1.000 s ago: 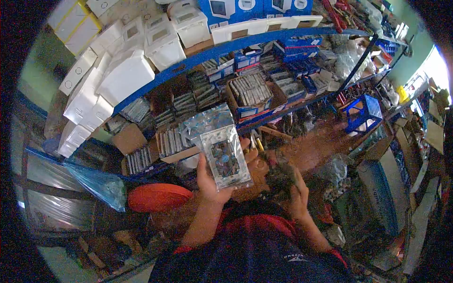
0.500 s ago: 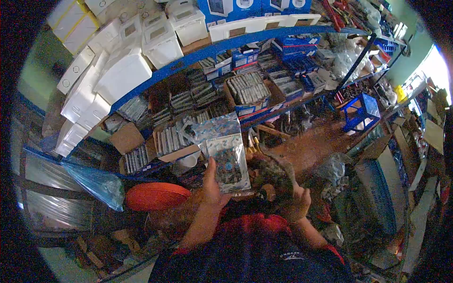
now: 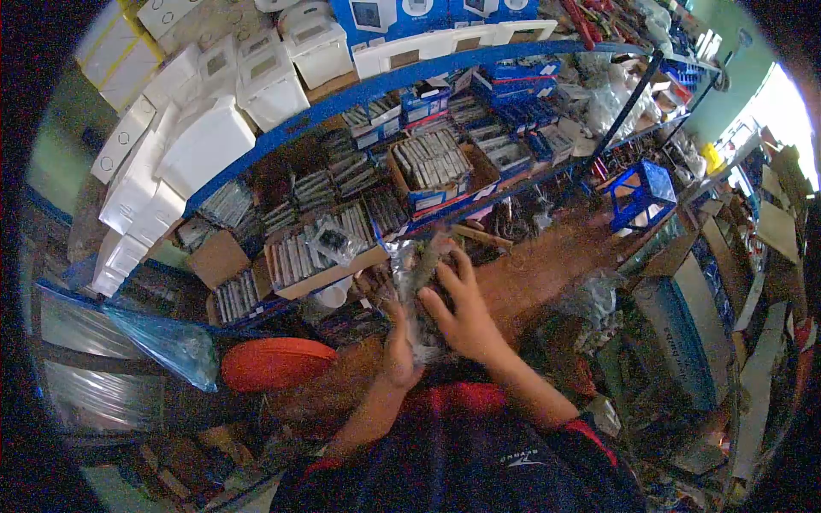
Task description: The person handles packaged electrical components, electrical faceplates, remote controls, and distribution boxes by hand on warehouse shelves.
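A flat packet in clear, shiny plastic [image 3: 405, 267] is held upright in front of my chest, turned nearly edge-on and blurred. My left hand [image 3: 398, 346] is closed on its lower left side, with the thumb along the edge. My right hand [image 3: 466, 316] is at its right side, fingers bent over the upper part and thumb lower down. What is inside the packet cannot be made out now. Just beyond, a small wrapped piece with a dark centre [image 3: 333, 241] lies on a carton of upright packets [image 3: 291, 261].
A blue-edged shelf [image 3: 376, 81] carries white plastic boxes [image 3: 205, 141] and blue printed cartons [image 3: 385, 15]. Under it stands an open box of packets [image 3: 432, 158]. A red round seat [image 3: 278, 363] is at left, a blue stool [image 3: 641, 197] at right, near cardboard [image 3: 684, 342].
The packet has turned from face-on to nearly edge-on. My right hand has come up and left from beside my body onto it. The wrapped piece on the carton shows more fully.
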`<action>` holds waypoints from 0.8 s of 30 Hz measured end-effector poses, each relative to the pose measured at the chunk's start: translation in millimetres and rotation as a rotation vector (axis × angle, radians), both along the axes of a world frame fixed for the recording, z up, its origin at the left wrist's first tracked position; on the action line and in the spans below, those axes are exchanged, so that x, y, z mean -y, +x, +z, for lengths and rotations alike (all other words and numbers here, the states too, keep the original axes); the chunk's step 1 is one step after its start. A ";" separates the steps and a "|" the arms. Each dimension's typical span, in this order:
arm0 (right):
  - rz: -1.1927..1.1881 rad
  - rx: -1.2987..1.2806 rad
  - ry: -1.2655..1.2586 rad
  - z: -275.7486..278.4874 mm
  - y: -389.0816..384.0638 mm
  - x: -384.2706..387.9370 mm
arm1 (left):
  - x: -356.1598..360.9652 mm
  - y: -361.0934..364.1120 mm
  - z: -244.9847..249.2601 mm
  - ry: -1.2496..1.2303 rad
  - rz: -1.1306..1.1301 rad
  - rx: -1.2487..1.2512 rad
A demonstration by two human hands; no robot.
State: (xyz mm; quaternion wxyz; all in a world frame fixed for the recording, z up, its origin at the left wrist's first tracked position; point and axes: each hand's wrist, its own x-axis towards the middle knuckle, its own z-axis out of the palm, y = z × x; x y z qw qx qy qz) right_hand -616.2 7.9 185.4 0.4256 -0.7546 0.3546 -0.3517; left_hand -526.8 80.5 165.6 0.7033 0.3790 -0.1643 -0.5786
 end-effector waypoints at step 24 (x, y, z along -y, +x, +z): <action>-0.316 0.125 0.036 -17.2 -27.4 -3.4 | 25.5 28.5 -16.4 -0.082 0.210 -0.330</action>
